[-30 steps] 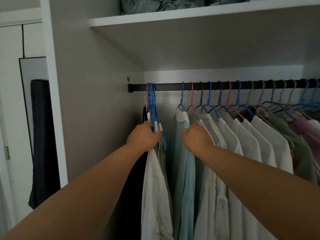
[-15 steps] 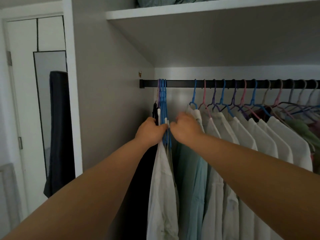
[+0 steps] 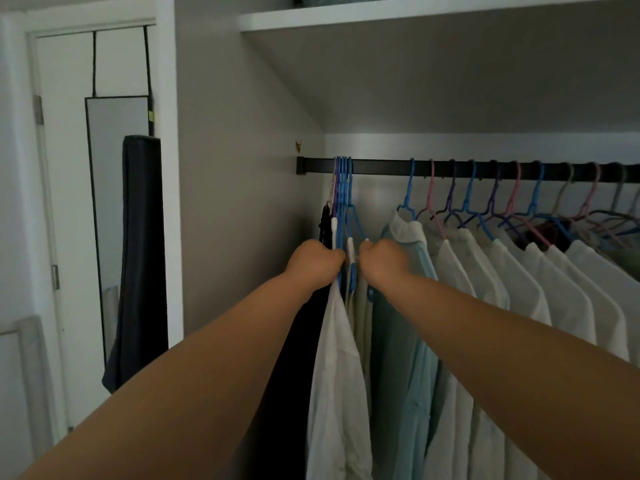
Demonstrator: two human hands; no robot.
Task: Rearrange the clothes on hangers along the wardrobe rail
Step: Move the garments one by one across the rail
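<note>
Head view: at far left a door is seen with a mirror hung over it, partly covered by a dark cloth whose lower end is lost behind the left forearm. Next comes the wardrobe's side wall, where the black rail begins. A tight bunch of hangers is packed at that end, leaving little rail free beside the wall. A black garment and a white shirt hang below it, both cut off at the bottom edge. The left hand is clenched against the bunch; the fingers are hidden, so what is held cannot be told exactly. The right hand, just beside it, is closed too, and blurred; whether a hanger or cloth is gripped cannot be told. A stretch of bare rail is left open before the pale blue shirt. Beyond, spaced hangers carry white shirts, which run out of frame at right. Above, only the front edge of the shelf is shown.
</note>
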